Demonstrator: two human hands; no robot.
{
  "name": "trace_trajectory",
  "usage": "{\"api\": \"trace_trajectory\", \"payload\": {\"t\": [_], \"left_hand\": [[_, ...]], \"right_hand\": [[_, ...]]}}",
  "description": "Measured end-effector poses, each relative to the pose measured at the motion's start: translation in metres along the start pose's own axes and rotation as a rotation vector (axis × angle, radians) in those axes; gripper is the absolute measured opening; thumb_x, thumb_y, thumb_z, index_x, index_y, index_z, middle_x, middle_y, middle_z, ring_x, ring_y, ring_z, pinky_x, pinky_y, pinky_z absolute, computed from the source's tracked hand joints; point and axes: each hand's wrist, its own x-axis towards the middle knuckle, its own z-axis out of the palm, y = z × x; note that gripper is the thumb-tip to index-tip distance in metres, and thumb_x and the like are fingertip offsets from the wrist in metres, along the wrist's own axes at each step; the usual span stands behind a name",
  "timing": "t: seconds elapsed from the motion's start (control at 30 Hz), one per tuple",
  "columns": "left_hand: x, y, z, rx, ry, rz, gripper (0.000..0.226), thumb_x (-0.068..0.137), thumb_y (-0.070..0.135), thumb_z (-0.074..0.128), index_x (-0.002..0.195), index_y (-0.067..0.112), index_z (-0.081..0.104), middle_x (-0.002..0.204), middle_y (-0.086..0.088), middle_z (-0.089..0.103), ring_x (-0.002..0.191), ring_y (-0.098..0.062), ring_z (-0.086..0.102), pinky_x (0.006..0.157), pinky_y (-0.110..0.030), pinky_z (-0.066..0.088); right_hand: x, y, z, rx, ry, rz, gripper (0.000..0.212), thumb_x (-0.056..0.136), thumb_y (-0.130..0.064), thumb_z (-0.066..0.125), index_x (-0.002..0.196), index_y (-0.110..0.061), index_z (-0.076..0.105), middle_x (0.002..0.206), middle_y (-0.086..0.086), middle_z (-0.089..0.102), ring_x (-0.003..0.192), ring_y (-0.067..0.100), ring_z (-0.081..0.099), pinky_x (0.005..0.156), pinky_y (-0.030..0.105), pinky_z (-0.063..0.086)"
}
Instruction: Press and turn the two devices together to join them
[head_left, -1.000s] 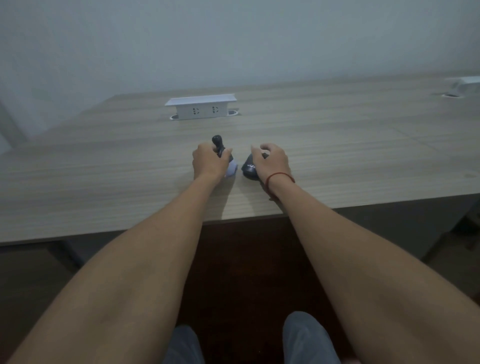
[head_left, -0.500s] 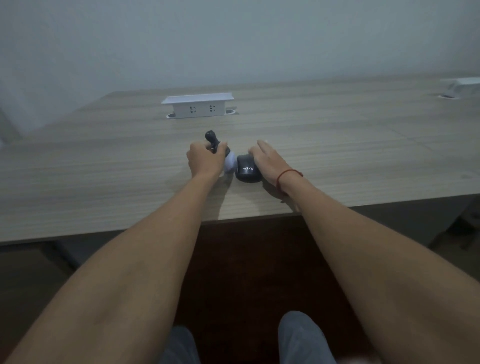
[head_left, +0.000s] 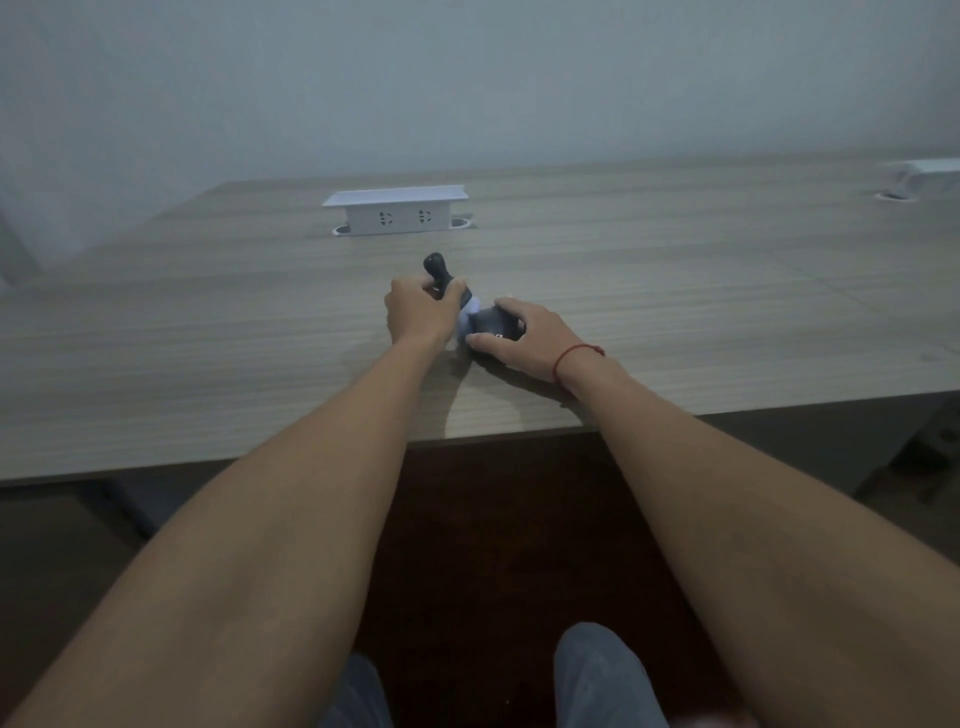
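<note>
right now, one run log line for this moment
left hand: grips dark handle | right hand: holds black object | both on table

Wooden table (head_left: 208, 364) — socket box (head_left: 396, 210), dark case (head_left: 491, 330).

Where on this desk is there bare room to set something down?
Bare wood lies left of the left hand out to the desk edge, right of the right hand, and between the hands and the white socket box. It is crowded where both hands grip the dark object.
</note>
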Motion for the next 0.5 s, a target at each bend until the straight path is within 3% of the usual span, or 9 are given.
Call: {"api": "trace_trajectory", "payload": {"t": [0.13,0.27,0.4,0.5], "left_hand": [[0.002,-0.005,-0.001,0.094,-0.015,-0.078,0.028,0.084,0.032,0.071,0.091,0.005,0.074,0.099,-0.013,0.075,0.093,-0.029,0.069,0.083,-0.035,0.055],[0.0,-0.007,-0.006,-0.01,-0.041,-0.138,0.028,0.082,0.032,0.073,0.087,0.005,0.075,0.091,-0.011,0.074,0.082,-0.024,0.069,0.071,-0.028,0.051],[0.001,-0.008,-0.015,-0.08,-0.068,-0.2,0.025,0.072,0.034,0.075,0.074,0.009,0.073,0.081,-0.014,0.076,0.072,-0.025,0.071,0.071,-0.036,0.058],[-0.001,-0.006,-0.022,-0.081,-0.124,-0.224,0.026,0.07,0.034,0.074,0.065,0.009,0.07,0.069,-0.011,0.07,0.062,-0.024,0.063,0.06,-0.033,0.055]], "right_hand": [[0.0,0.004,0.001,0.013,0.02,-0.004,0.076,0.077,-0.056,0.065,0.139,-0.018,0.043,0.142,0.005,0.048,0.126,0.022,0.048,0.101,0.033,0.04],[0.001,0.004,0.003,0.012,0.028,0.004,0.078,0.078,-0.06,0.061,0.142,-0.02,0.041,0.151,0.002,0.04,0.135,0.021,0.041,0.108,0.033,0.034],[0.004,0.0,0.004,-0.033,0.038,-0.006,0.051,0.098,-0.039,0.04,0.142,-0.014,0.041,0.156,0.008,0.029,0.142,0.024,0.031,0.115,0.034,0.022],[0.006,-0.001,0.005,-0.056,0.023,-0.005,0.045,0.102,-0.027,0.031,0.143,-0.01,0.038,0.156,0.011,0.028,0.144,0.025,0.028,0.116,0.031,0.018]]}}
